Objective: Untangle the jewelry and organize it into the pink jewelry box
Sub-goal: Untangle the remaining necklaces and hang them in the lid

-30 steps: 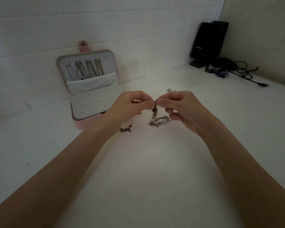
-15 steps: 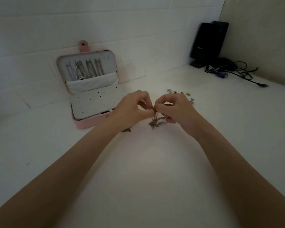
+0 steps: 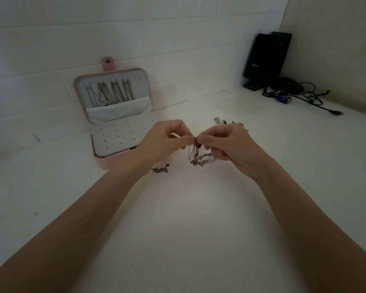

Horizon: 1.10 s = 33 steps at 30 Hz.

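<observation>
A tangle of silver chains [image 3: 200,157] hangs between my two hands over the white counter, its lower end touching the surface. My left hand [image 3: 165,140] and my right hand [image 3: 226,142] both pinch the top of the tangle, fingertips meeting at the middle. The pink jewelry box [image 3: 103,162] stands open at the back left, leaning on the tiled wall. Several chains [image 3: 112,94] hang in its lid above a white pocket, and a white perforated panel [image 3: 120,136] covers its base. A small dark chain piece [image 3: 161,169] lies under my left wrist.
Several small earrings or charms [image 3: 224,121] lie in a row behind my right hand. A black speaker [image 3: 264,58] stands in the back right corner with dark cables [image 3: 300,94] trailing along the counter. The wall runs close behind the box.
Both hands dropped slightly toward the counter and then rose a little, still pinching the tangle. The row of small pieces behind my right hand came into view.
</observation>
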Each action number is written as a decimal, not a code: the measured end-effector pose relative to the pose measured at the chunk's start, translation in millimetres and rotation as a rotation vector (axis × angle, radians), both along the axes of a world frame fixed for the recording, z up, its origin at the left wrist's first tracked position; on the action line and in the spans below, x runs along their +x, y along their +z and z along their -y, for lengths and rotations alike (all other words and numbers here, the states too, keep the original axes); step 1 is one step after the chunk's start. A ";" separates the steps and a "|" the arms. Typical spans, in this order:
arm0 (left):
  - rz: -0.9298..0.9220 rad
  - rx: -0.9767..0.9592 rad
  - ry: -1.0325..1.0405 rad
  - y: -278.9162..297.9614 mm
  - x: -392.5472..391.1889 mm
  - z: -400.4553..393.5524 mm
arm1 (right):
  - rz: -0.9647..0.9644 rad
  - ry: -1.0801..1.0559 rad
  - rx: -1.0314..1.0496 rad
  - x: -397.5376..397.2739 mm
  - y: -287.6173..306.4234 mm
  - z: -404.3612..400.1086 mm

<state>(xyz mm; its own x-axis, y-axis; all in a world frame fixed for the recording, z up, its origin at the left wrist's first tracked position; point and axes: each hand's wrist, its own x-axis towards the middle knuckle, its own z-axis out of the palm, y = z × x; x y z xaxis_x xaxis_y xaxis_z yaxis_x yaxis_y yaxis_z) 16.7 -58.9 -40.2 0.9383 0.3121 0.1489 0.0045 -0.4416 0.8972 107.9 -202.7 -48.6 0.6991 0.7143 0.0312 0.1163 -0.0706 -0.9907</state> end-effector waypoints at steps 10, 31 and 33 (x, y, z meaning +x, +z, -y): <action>-0.218 -0.236 -0.078 -0.8 1.5 5.0 | 0.099 0.080 -0.066 -3.9 3.4 -1.1; 0.103 0.115 0.013 -10.1 6.7 2.2 | 0.098 -0.020 0.036 3.0 1.7 3.3; 0.105 0.005 -0.013 -8.8 6.8 1.0 | 0.109 -0.026 0.010 3.9 -0.9 2.6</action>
<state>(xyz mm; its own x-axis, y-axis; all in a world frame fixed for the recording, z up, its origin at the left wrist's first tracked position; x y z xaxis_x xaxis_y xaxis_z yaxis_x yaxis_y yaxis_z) 23.4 -59.8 -49.0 0.9214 0.2991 0.2481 -0.0950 -0.4457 0.8901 111.7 -205.3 -49.5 0.7094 0.6953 0.1150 0.2218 -0.0654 -0.9729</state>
